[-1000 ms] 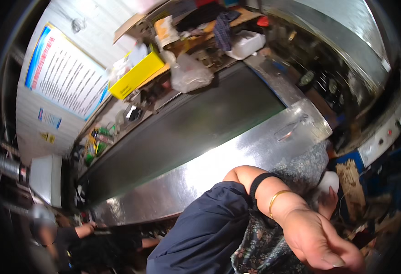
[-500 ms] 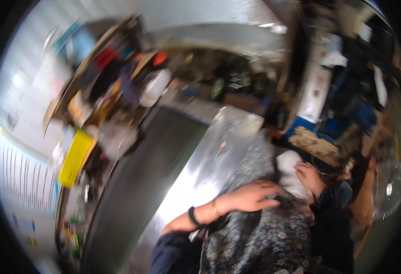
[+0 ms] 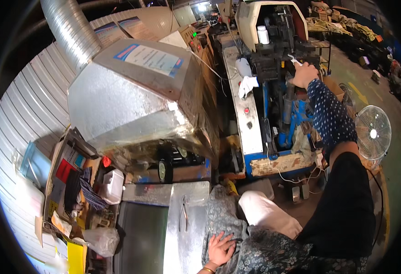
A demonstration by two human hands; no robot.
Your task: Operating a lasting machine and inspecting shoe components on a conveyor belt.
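My left hand (image 3: 222, 249) lies flat with its fingers spread on the dark floral cloth (image 3: 264, 249) over my lap. My right arm, in a dotted oversleeve (image 3: 330, 112), stretches forward to a dark machine (image 3: 278, 68). There my right hand (image 3: 304, 74) has thumb and fingers apart, close to a small white, pointed piece (image 3: 294, 60) at its fingertips; whether they touch is unclear. A white bottle (image 3: 263, 35) stands inside the machine's pale cover (image 3: 246, 25). On the metal tabletop (image 3: 175, 249) beside my left hand rests a slim metal tool like tweezers (image 3: 183, 214).
A big metal hood (image 3: 127, 96) with a duct stands at the left, above a dark conveyor belt (image 3: 141, 233). The shelf (image 3: 57, 182) at far left holds cloths and a white box (image 3: 113, 186). A round fan (image 3: 373, 132) is at right, and a white cable (image 3: 282, 176) hangs below the machine.
The view has swung up and right. My right hand has left the pale cloth at my lap and reached out to the machine. My left hand stays on the floral cloth.
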